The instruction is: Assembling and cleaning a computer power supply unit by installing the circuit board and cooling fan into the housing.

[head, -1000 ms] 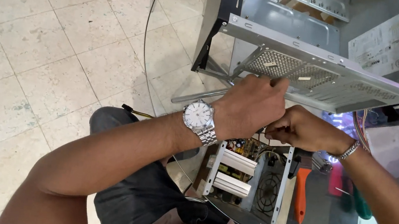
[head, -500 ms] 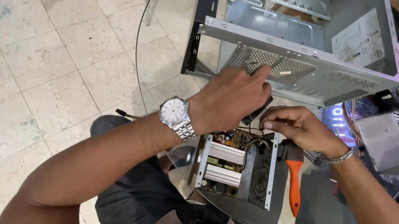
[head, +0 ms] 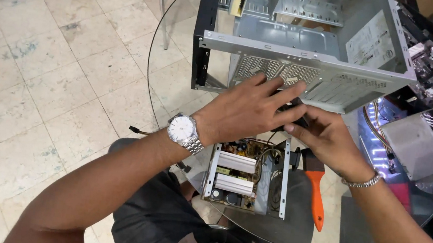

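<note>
Computer case (head: 309, 56), a big grey metal box with its side off, lies just past both hands on the round glass table (head: 182, 37). It is the biggest thing here. Its wall with the little holes is right by the fingertips.

Next in size is the open power box (head: 248, 176). It sits just under the hands, close to the person's lap. Its lid is off, so the green board and two silver blocks inside show.

The left hand (head: 247, 108) is spread almost flat, fingers out, with a silver watch (head: 184, 132) on the wrist. It rests on top of something small and dark (head: 290, 113), but it hides most of it. The right hand (head: 327, 141) is curled and pinches that same dark thing from below. What it is cannot be told; it may be a plug or a bunch of wires from the power box.

An orange-handled tool (head: 317, 193) lies just below the right hand, untouched.

It looks like the person is working on the wires between the power box and the case. A next move would need a slow, gentle pull and a good grip with both hands.
</note>
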